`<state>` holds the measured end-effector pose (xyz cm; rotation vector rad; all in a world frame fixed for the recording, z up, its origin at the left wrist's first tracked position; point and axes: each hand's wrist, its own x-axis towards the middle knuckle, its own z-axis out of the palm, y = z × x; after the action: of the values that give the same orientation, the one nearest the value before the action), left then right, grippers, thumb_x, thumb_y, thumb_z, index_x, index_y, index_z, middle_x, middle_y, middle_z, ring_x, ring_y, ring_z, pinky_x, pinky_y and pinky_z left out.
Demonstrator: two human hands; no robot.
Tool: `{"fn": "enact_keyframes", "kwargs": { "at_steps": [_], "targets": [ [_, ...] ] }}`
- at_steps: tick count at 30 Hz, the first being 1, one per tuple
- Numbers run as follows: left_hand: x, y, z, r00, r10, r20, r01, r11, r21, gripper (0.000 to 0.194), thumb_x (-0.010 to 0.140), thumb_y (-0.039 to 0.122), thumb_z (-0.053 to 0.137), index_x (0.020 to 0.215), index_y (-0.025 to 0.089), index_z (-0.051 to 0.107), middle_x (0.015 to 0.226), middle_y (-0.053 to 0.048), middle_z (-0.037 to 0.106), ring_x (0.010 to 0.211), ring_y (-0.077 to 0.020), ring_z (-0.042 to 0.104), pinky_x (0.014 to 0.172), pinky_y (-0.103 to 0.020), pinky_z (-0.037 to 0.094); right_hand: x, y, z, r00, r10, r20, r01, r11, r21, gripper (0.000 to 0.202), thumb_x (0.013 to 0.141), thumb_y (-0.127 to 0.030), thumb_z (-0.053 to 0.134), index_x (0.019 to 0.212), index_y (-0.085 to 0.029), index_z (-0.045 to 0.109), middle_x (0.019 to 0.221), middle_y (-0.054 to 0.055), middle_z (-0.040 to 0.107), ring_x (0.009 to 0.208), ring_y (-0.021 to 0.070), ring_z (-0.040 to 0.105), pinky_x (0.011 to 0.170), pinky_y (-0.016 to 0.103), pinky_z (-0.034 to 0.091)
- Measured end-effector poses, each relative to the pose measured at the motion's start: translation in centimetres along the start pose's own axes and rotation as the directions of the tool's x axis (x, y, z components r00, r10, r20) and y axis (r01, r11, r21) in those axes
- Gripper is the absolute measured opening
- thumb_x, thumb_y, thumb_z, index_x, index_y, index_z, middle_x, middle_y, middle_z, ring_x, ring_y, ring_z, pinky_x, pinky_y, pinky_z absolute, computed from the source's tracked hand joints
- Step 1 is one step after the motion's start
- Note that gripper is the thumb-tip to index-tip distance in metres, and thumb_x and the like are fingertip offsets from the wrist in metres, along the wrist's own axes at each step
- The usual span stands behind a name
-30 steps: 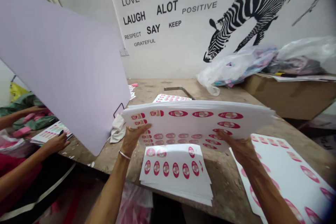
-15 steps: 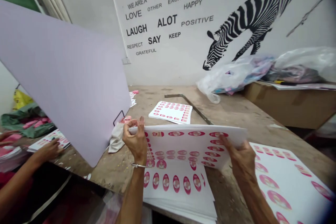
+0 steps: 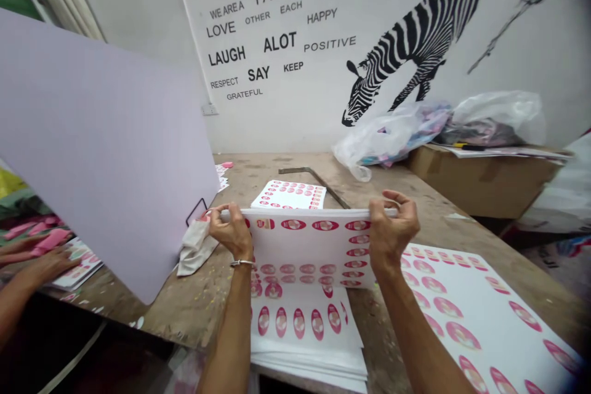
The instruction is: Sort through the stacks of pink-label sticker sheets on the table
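My left hand (image 3: 233, 235), with a bracelet at the wrist, pinches the upper left corner of white printed sticker sheets (image 3: 300, 245). At the upper right corner my right hand (image 3: 392, 228) grips the same sheets, thumb and fingers closed over the edge. The sheets stand up between both hands, their pink oval labels facing me; how many there are I cannot tell. Below them lies a stack of similar sheets (image 3: 307, 354) at the table's near edge. Beside my right forearm rests another printed sheet pile (image 3: 466, 292).
A smaller label stack (image 3: 290, 197) and a bent metal bar (image 3: 314, 173) lie behind the held sheets. A large pale panel (image 3: 115, 148) stands left, by a white cloth (image 3: 196, 246). A co-worker's hands (image 3: 48, 268) handle a pink tool. Plastic bags (image 3: 392, 135) and a cardboard box (image 3: 475, 178) sit right.
My right hand has shifted from the sheets' right face onto their top corner, fingers now over the edge. The sheets stand more level. The view has turned slightly right.
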<state>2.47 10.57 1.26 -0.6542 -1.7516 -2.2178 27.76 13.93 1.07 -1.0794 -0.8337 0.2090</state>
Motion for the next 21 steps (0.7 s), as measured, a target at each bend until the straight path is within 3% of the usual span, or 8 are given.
{"fn": "enact_keyframes", "kwargs": {
  "at_steps": [4, 7, 9, 12, 15, 18, 21],
  "targets": [
    [0.4, -0.4, 1.1, 0.999, 0.011, 0.035, -0.010, 0.999, -0.037, 0.015, 0.076, 0.032, 0.058, 0.073, 0.018, 0.059, 0.069, 0.002, 0.057, 0.069, -0.0165, 0.051, 0.070, -0.028, 0.040, 0.7, 0.7, 0.9, 0.999, -0.039, 0.023, 0.039, 0.999, -0.028, 0.038, 0.065, -0.032, 0.059, 0.098, -0.014, 0.065, 0.075, 0.003, 0.061, 0.064, 0.0206, 0.056, 0.071, 0.035, 0.046],
    [0.6, -0.6, 0.9, 0.998, 0.009, 0.065, -0.004, 0.997, -0.071, 0.020, 0.080, 0.036, 0.059, 0.075, 0.017, 0.059, 0.069, 0.002, 0.055, 0.068, -0.0150, 0.050, 0.069, -0.026, 0.040, 0.7, 0.8, 1.0, 0.998, -0.038, 0.058, 0.040, 0.999, -0.036, 0.039, 0.068, -0.034, 0.059, 0.101, -0.014, 0.065, 0.073, 0.004, 0.063, 0.063, 0.0217, 0.056, 0.068, 0.035, 0.046],
    [0.5, -0.8, 0.0, 0.987, 0.006, 0.159, 0.009, 0.996, -0.093, 0.027, 0.085, 0.042, 0.056, 0.078, 0.017, 0.060, 0.067, 0.002, 0.052, 0.066, -0.0139, 0.049, 0.066, -0.025, 0.040, 0.4, 1.0, 0.5, 0.996, -0.008, 0.089, 0.013, 0.998, -0.056, 0.039, 0.075, -0.042, 0.059, 0.101, -0.013, 0.066, 0.071, 0.006, 0.063, 0.062, 0.0224, 0.056, 0.065, 0.035, 0.045],
    [-0.2, -1.4, -2.1, 0.916, 0.035, 0.399, 0.020, 0.991, -0.133, 0.031, 0.090, 0.047, 0.053, 0.085, 0.018, 0.060, 0.070, 0.002, 0.052, 0.066, -0.0132, 0.049, 0.064, -0.023, 0.040, -0.4, 1.8, -0.9, 0.983, 0.010, 0.184, 0.008, 0.995, -0.101, 0.054, 0.083, -0.062, 0.055, 0.101, -0.013, 0.067, 0.078, 0.008, 0.064, 0.070, 0.0251, 0.058, 0.066, 0.036, 0.045],
    [-1.2, -1.9, -3.6, 0.876, 0.062, 0.478, 0.010, 0.989, -0.146, 0.029, 0.086, 0.045, 0.061, 0.097, 0.019, 0.057, 0.084, -0.001, 0.059, 0.079, -0.0155, 0.056, 0.072, -0.023, 0.045, -1.0, 3.2, -2.2, 0.952, -0.006, 0.305, 0.026, 0.998, -0.060, 0.065, 0.079, -0.073, 0.055, 0.107, -0.014, 0.063, 0.089, 0.011, 0.065, 0.082, 0.0289, 0.060, 0.072, 0.039, 0.047],
    [-1.6, -2.2, -4.6, 0.864, 0.045, 0.501, 0.049, 0.984, -0.173, 0.028, 0.084, 0.043, 0.065, 0.098, 0.020, 0.056, 0.087, -0.002, 0.061, 0.079, -0.0153, 0.058, 0.072, -0.023, 0.048, -0.8, 4.8, -2.7, 0.913, 0.048, 0.405, -0.127, 0.977, 0.169, 0.073, 0.069, -0.073, 0.069, 0.116, -0.017, 0.057, 0.107, 0.012, 0.066, 0.092, 0.0301, 0.063, 0.073, 0.038, 0.052],
    [-1.6, -3.1, -5.6, 0.830, -0.051, 0.556, 0.229, 0.939, -0.256, 0.032, 0.080, 0.044, 0.070, 0.096, 0.020, 0.056, 0.084, 0.001, 0.062, 0.070, -0.0130, 0.058, 0.063, -0.022, 0.049, -0.6, 6.1, -3.2, 0.812, 0.191, 0.551, -0.380, 0.890, 0.251, 0.072, 0.061, -0.061, 0.083, 0.114, -0.020, 0.055, 0.104, 0.010, 0.069, 0.082, 0.0278, 0.067, 0.064, 0.035, 0.056]
  ]
}}
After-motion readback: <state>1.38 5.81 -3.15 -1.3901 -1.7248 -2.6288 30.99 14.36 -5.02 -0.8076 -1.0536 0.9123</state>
